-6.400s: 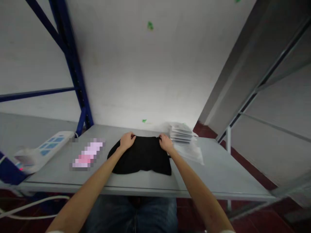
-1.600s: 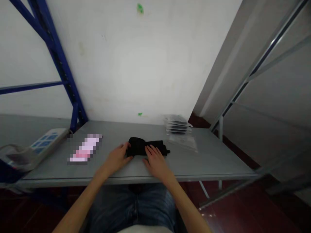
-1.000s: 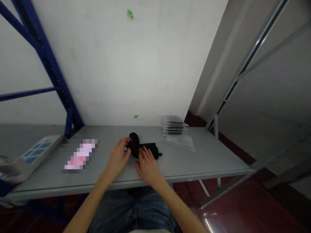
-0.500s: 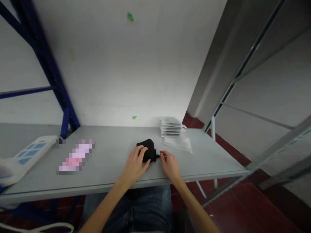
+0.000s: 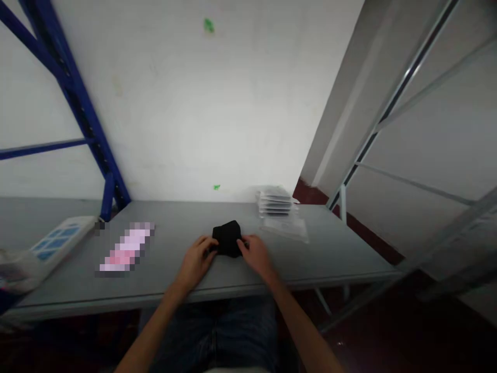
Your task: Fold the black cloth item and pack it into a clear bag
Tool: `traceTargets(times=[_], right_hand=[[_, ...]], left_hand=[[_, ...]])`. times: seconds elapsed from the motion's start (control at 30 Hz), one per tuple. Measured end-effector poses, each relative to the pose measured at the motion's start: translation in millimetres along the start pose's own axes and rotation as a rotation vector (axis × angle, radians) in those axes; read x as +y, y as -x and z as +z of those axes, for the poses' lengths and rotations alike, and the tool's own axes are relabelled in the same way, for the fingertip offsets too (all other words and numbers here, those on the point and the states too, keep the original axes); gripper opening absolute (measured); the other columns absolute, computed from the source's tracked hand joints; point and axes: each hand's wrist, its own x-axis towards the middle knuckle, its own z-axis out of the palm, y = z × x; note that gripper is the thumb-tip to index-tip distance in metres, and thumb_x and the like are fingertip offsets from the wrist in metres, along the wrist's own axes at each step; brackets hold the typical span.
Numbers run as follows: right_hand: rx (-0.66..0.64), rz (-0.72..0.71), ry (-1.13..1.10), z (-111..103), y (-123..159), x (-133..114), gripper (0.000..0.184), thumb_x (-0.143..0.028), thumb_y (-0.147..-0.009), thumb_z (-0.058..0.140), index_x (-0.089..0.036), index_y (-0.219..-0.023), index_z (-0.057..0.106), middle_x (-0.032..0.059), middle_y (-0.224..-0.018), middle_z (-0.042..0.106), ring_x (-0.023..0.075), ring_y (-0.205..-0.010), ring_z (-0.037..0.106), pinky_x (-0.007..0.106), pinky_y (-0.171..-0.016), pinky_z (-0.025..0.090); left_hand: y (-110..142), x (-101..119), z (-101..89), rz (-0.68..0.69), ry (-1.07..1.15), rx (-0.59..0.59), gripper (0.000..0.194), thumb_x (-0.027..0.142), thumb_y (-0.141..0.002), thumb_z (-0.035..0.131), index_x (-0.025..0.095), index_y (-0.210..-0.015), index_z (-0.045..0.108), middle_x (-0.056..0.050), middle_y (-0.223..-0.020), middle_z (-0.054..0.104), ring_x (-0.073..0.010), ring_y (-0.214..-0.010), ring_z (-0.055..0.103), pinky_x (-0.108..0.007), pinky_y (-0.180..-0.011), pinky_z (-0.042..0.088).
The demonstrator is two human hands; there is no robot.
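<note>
A black cloth [image 5: 227, 238], folded into a small compact bundle, lies on the grey table [image 5: 334, 254] just in front of me. My left hand [image 5: 197, 257] grips its left side and my right hand [image 5: 254, 253] grips its right side, fingers curled onto the fabric. Both forearms reach in from the bottom of the view.
A stack of clear plastic bags [image 5: 276, 203] sits at the back right of the table, with one bag [image 5: 286, 229] lying flat in front of it. A blurred pink item [image 5: 125, 247] and a white power strip [image 5: 54, 242] lie to the left. Blue shelving uprights [image 5: 93, 134] stand at left, grey ones at right.
The cloth went from a spread garment to a long strip, then was rolled up from the left into a small bundle. Both hands now close on the bundle from either side.
</note>
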Motion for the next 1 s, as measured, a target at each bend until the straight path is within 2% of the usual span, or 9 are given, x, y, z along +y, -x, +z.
traceTargets(times=[0.1, 0.27, 0.37, 0.47, 0.7, 0.83, 0.93, 1.0], right_hand=[[0.072, 0.036, 0.129, -17, -3, 14, 0.036, -0.038, -0.102, 0.056, -0.018, -0.126, 0.073, 0.0117, -0.116, 0.074, 0.0217, -0.104, 0.072, 0.030, -0.095, 0.052], [0.161, 0.245, 0.404, -66, -7, 62, 0.041, -0.028, -0.100, 0.053, -0.015, -0.137, 0.065, 0.0162, -0.124, 0.070, 0.0291, -0.117, 0.065, 0.036, -0.097, 0.050], [0.128, 0.314, 0.562, -85, -3, 89, 0.044, -0.024, -0.098, 0.055, -0.014, -0.140, 0.063, 0.0176, -0.131, 0.067, 0.0320, -0.125, 0.060, 0.037, -0.099, 0.048], [0.074, 0.354, 0.629, -92, 1, 101, 0.042, -0.022, -0.097, 0.053, -0.014, -0.137, 0.064, 0.0180, -0.133, 0.066, 0.0316, -0.124, 0.060, 0.037, -0.097, 0.049], [0.021, 0.333, 0.604, -92, 3, 89, 0.039, -0.015, -0.097, 0.050, -0.023, -0.128, 0.071, 0.0130, -0.124, 0.072, 0.0278, -0.115, 0.068, 0.035, -0.090, 0.051], [-0.067, 0.309, 0.564, -94, 3, 74, 0.036, -0.012, -0.095, 0.050, -0.022, -0.117, 0.077, 0.0116, -0.114, 0.077, 0.0262, -0.107, 0.072, 0.032, -0.086, 0.051], [-0.117, 0.228, 0.518, -100, 6, 58, 0.030, -0.016, -0.093, 0.057, -0.022, -0.111, 0.080, 0.0100, -0.108, 0.079, 0.0263, -0.104, 0.073, 0.031, -0.085, 0.051], [-0.076, 0.139, 0.442, -105, 9, 43, 0.027, -0.019, -0.093, 0.059, -0.023, -0.109, 0.081, 0.0089, -0.105, 0.080, 0.0260, -0.099, 0.074, 0.032, -0.085, 0.052]], left_hand=[[1, -2, 0.0, 0.021, 0.003, -0.017, 0.019, 0.026, -0.091, 0.059, 0.026, -0.104, 0.072, -0.006, -0.108, 0.069, -0.0241, -0.097, 0.068, -0.041, -0.092, 0.056], [3, -6, 3.1, 0.046, -0.006, -0.006, 0.020, 0.024, -0.093, 0.057, 0.027, -0.104, 0.073, -0.006, -0.109, 0.069, -0.0253, -0.105, 0.067, -0.042, -0.096, 0.054], [4, -5, 2.8, 0.031, -0.028, -0.003, 0.020, 0.023, -0.092, 0.057, 0.027, -0.106, 0.071, -0.006, -0.109, 0.068, -0.0250, -0.103, 0.066, -0.041, -0.095, 0.054], [5, -3, 2.2, -0.002, -0.028, 0.003, 0.021, 0.023, -0.091, 0.058, 0.026, -0.110, 0.067, -0.005, -0.109, 0.068, -0.0242, -0.100, 0.067, -0.040, -0.093, 0.054], [6, -1, 2.1, 0.045, -0.038, -0.014, 0.026, 0.020, -0.091, 0.054, 0.027, -0.113, 0.067, -0.005, -0.109, 0.067, -0.0238, -0.102, 0.067, -0.040, -0.094, 0.054], [7, 3, 0.1, 0.034, -0.087, -0.008, 0.028, 0.014, -0.085, 0.053, 0.024, -0.107, 0.065, -0.005, -0.105, 0.064, -0.0236, -0.099, 0.065, -0.039, -0.091, 0.054], [7, 7, -2.2, 0.068, -0.076, 0.008, 0.032, 0.011, -0.078, 0.054, 0.023, -0.106, 0.062, -0.005, -0.104, 0.062, -0.0230, -0.096, 0.063, -0.039, -0.089, 0.053], [7, 9, -3.1, 0.107, -0.047, 0.033, 0.030, 0.012, -0.079, 0.056, 0.022, -0.107, 0.060, -0.005, -0.105, 0.061, -0.0225, -0.096, 0.062, -0.039, -0.089, 0.053]])
